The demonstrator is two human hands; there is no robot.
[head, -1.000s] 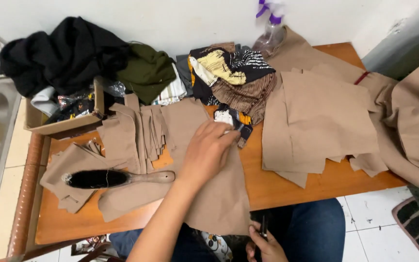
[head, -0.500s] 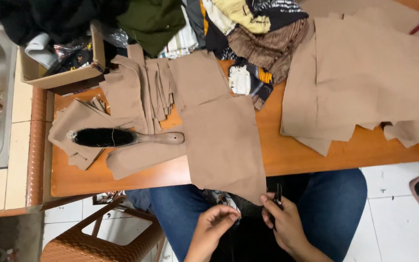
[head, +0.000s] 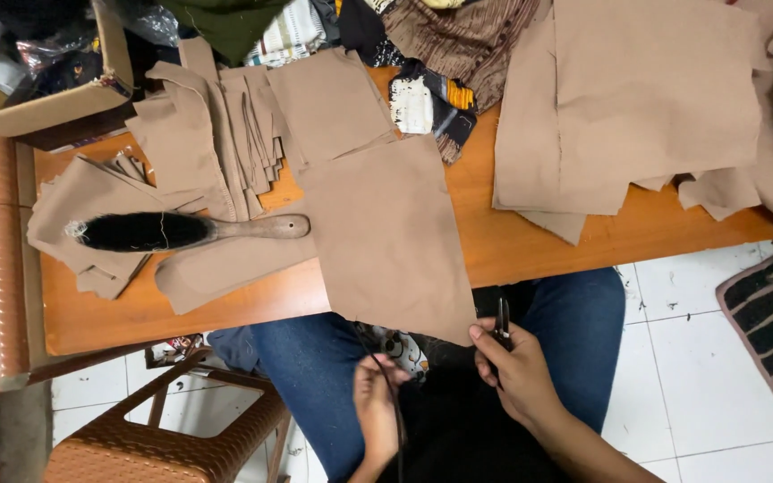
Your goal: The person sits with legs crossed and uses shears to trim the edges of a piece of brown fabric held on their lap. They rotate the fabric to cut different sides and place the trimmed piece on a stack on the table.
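Both my hands are down in my lap, below the wooden table's (head: 530, 241) front edge. My right hand (head: 516, 376) pinches a small pair of dark thread snips (head: 502, 322), blades pointing up. My left hand (head: 376, 402) is closed around a thin dark thread or cord (head: 394, 402) that runs down over black cloth (head: 458, 420) on my lap. A tan fabric piece (head: 391, 241) hangs over the table edge just above both hands.
A wooden-handled black brush (head: 181, 231) lies on tan fabric pieces at left. More tan cut pieces (head: 637, 98) cover the right. A cardboard box (head: 55, 98) and patterned cloths (head: 440, 54) sit at the back. A brown plastic stool (head: 172, 438) stands lower left, a striped mat (head: 771, 322) at right.
My left hand left the tan fabric on the table and dropped to my lap. The view tilted down and closer; both hands now work at the black cloth.
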